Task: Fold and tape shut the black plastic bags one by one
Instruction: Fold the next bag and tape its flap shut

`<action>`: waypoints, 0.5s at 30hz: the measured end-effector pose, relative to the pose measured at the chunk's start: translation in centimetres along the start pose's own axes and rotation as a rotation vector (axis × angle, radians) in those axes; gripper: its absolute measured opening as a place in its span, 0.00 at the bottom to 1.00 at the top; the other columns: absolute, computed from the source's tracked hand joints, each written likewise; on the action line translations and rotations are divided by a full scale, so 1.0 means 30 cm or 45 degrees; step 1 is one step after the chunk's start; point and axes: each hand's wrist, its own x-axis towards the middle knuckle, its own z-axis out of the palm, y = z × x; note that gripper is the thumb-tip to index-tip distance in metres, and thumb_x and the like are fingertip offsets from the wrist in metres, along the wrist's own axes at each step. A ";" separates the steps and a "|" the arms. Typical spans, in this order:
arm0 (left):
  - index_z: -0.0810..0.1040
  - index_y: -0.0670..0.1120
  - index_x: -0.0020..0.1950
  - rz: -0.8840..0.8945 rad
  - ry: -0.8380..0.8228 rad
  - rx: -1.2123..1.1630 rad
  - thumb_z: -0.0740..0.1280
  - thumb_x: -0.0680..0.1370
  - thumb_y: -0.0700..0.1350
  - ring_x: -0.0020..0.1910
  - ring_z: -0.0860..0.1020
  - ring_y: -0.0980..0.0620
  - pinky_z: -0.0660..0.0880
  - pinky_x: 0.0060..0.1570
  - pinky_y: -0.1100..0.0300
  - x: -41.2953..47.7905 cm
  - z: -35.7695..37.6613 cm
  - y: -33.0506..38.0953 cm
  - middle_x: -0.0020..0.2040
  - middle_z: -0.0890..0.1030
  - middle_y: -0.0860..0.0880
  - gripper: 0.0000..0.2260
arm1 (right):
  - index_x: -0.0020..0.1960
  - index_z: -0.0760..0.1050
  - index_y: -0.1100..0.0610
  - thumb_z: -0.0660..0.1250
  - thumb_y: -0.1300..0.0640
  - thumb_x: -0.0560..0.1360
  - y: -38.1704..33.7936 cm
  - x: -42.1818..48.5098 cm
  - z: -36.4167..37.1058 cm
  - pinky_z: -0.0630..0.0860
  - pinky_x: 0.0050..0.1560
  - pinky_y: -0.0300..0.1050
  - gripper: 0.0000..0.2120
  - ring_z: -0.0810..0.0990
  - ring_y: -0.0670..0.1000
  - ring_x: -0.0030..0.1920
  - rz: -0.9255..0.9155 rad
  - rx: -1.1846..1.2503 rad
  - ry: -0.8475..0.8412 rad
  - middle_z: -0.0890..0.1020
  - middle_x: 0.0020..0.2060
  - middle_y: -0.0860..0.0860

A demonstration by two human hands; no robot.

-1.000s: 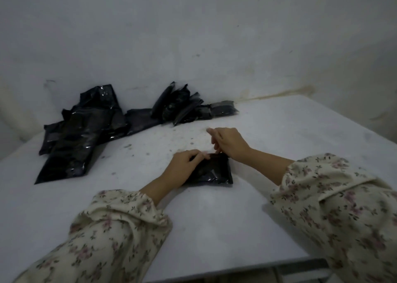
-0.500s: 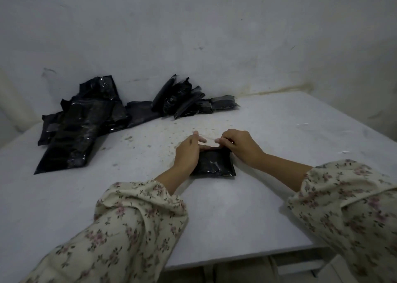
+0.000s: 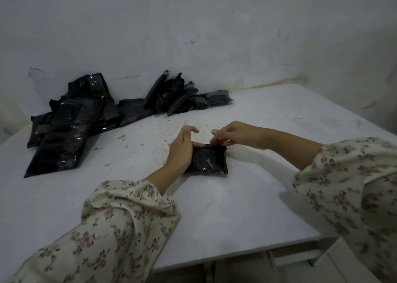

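The left hand (image 3: pixel 181 153) lies along the 9 o'clock edge of the one folded bag (image 3: pixel 209 162), thumb pressed on its glossy film and fingers raised, loosely curved. The right hand (image 3: pixel 233 135) pinches its 12 o'clock edge. The squarish bag lies flat mid-way across the matte white table (image 3: pixel 236 207); a heap of crinkled flat bags (image 3: pixel 64 136) sits at 10 o'clock and leaning folded packets (image 3: pixel 180 97) at 12, neither countable.

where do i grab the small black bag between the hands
Pinch the free right edge of the small folded bag, coming from the right: it lies flat, the left hand covers its left edge and the right hand is at the far fold.
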 end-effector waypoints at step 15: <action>0.72 0.61 0.59 0.068 -0.104 0.085 0.43 0.84 0.55 0.45 0.77 0.62 0.65 0.34 0.81 -0.027 -0.011 0.022 0.42 0.84 0.53 0.18 | 0.45 0.82 0.54 0.67 0.56 0.75 -0.065 0.023 0.044 0.74 0.57 0.44 0.06 0.83 0.49 0.48 0.182 0.270 0.193 0.83 0.50 0.51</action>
